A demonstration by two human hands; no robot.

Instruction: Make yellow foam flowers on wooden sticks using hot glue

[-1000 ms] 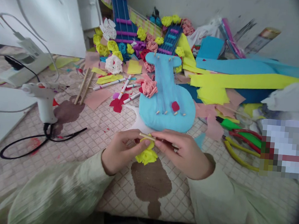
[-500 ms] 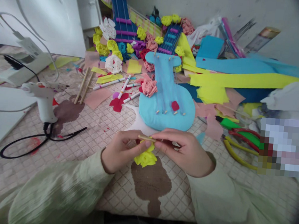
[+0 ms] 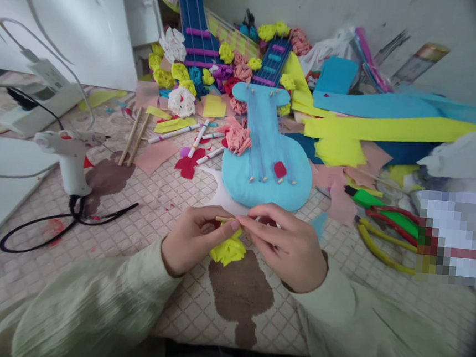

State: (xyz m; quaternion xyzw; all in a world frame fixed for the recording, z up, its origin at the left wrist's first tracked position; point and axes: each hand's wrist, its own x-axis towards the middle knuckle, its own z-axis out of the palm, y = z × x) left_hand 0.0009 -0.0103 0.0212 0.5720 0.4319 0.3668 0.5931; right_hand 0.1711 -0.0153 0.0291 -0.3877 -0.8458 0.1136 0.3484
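Note:
My left hand [image 3: 191, 238] is closed around a yellow crepe paper flower [image 3: 228, 251] and a short wooden stick [image 3: 223, 219] that lies across its top. The ruffled petals hang below my thumb. My right hand [image 3: 288, 244] has its fingertips pinched together at the stick's right end, touching the left thumb; the exact grip is partly hidden. Just beyond both hands lies a light blue paper guitar [image 3: 292, 155] with thin strings and a small red patch. A pink crepe flower [image 3: 238, 137] sits at its left side.
On the left stand a glue gun [image 3: 70, 164] with a black cord and a power strip [image 3: 44, 106]. Pliers [image 3: 382, 246] and a green-handled cutter [image 3: 369, 201] lie at the right. Crepe strips [image 3: 376, 126], several marker-like sticks [image 3: 199, 138] and paper flowers [image 3: 182, 101] crowd the back.
My right hand has shifted slightly left and turned, its fingertips now covering more of the stick. The flower has moved a little left; my left hand stays nearly still.

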